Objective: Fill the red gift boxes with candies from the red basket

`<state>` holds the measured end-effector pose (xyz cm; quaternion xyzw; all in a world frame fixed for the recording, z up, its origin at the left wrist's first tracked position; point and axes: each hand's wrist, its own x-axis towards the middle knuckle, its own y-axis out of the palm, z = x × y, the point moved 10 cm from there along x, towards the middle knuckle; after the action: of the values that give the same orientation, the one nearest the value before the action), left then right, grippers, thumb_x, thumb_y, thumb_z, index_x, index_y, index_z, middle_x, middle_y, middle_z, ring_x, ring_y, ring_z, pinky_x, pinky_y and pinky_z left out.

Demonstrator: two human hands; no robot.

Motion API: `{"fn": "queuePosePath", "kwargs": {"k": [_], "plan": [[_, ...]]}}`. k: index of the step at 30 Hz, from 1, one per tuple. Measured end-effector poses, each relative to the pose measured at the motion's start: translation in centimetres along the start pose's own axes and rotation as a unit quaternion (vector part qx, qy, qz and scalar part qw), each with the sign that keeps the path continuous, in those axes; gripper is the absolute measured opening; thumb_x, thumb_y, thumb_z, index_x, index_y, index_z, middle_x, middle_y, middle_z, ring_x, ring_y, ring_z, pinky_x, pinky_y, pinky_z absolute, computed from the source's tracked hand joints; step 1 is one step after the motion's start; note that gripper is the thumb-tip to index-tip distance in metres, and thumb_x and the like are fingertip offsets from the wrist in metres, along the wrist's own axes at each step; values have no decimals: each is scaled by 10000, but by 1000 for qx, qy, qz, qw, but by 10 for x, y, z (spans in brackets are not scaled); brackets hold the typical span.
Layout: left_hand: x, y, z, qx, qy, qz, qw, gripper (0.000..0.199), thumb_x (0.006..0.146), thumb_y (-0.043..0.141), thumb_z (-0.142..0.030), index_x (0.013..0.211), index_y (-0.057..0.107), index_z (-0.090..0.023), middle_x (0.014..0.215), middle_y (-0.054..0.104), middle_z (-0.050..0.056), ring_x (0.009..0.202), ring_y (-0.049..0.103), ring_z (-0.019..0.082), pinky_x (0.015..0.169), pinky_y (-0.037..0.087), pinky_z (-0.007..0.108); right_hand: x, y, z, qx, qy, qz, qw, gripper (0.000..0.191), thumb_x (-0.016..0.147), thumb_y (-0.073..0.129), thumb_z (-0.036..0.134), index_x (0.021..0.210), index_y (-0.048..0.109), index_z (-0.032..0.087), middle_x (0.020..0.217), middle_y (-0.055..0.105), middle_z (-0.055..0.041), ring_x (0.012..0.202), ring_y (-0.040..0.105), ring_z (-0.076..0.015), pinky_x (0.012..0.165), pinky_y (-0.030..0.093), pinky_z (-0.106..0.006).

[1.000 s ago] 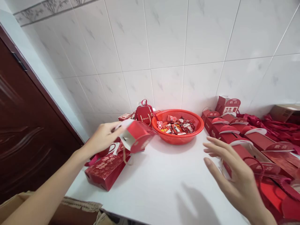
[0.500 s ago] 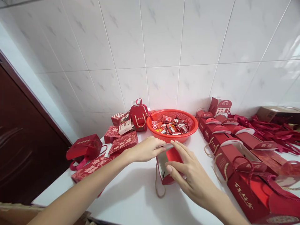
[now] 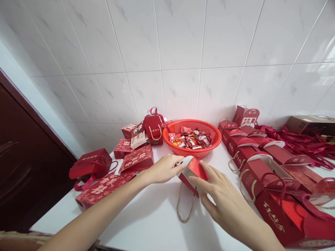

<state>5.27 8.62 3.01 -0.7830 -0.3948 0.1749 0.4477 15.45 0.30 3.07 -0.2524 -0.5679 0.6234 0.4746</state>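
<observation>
A small red box (image 3: 190, 180) with a pale inside and a loop of beige cord hanging from it is between my two hands, over the white table. My left hand (image 3: 166, 168) pinches its pale rounded flap at the upper left. My right hand (image 3: 218, 191) lies round its right side, with fingers over the red panel and thumb side near the front edge. Just behind the box stands a red plastic basket (image 3: 167, 143) of wrapped sweets (image 3: 192, 141).
Red patterned boxes (image 3: 137, 158) and a red bag-shaped box (image 3: 154, 129) stand at the left. Rows of red boxes with cord handles (image 3: 272, 216) fill the right side. Behind them lie dark red ribbons (image 3: 303, 143) and a cardboard box (image 3: 309, 125).
The small box has turned and tilted between my hands, and its cord loop has swung to the right. My right hand has shifted slightly right and down.
</observation>
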Motion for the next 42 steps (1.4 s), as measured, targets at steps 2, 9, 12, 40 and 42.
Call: {"fn": "queuePosePath", "kwargs": {"k": [2, 9, 12, 40, 42], "plan": [[1, 0, 0, -9, 1, -5, 1000, 307, 969, 428, -372, 800, 582, -167, 706, 561, -16, 626, 464, 136, 582, 333, 249, 2, 0, 1, -8, 9, 9, 1000, 449, 898, 489, 103, 1268, 682, 268, 1492, 508, -169, 1387, 478, -360, 1051, 475, -543], [3, 4, 3, -145, -15, -9, 989, 514, 948, 423, -239, 1457, 492, -224, 1053, 726, 46, 786, 654, 158, 812, 515, 301, 4, 5, -23, -15, 116, 44, 992, 616, 937, 423, 192, 1535, 384, 48, 1627, 271, -261, 1347, 530, -394, 1051, 482, -543], [4, -3, 0, -160, -10, -49, 986, 435, 961, 454, -307, 1360, 607, -225, 1219, 703, 66, 983, 661, 198, 907, 519, 330, 1, 10, -31, 38, 126, 63, 989, 709, 965, 402, 327, 1594, 231, 45, 1645, 267, -190, 1480, 370, -329, 1145, 415, -490], [-15, 26, 35, -240, -89, 116, 960, 924, 662, 709, -230, 1532, 399, -249, 1512, 498, 75, 1304, 505, 314, 1050, 445, 412, 1, 29, -91, 293, 206, -41, 933, 722, 921, 473, 639, 1416, 575, 125, 1574, 437, -159, 1406, 481, -337, 1055, 497, -474], [-12, 28, 33, -241, -69, 124, 960, 885, 676, 734, -249, 1510, 438, -253, 1509, 505, 64, 1303, 508, 310, 1059, 436, 409, -2, 29, -94, 307, 205, -22, 929, 765, 890, 506, 646, 1432, 555, 108, 1560, 457, -166, 1430, 453, -327, 1086, 477, -458]]}}
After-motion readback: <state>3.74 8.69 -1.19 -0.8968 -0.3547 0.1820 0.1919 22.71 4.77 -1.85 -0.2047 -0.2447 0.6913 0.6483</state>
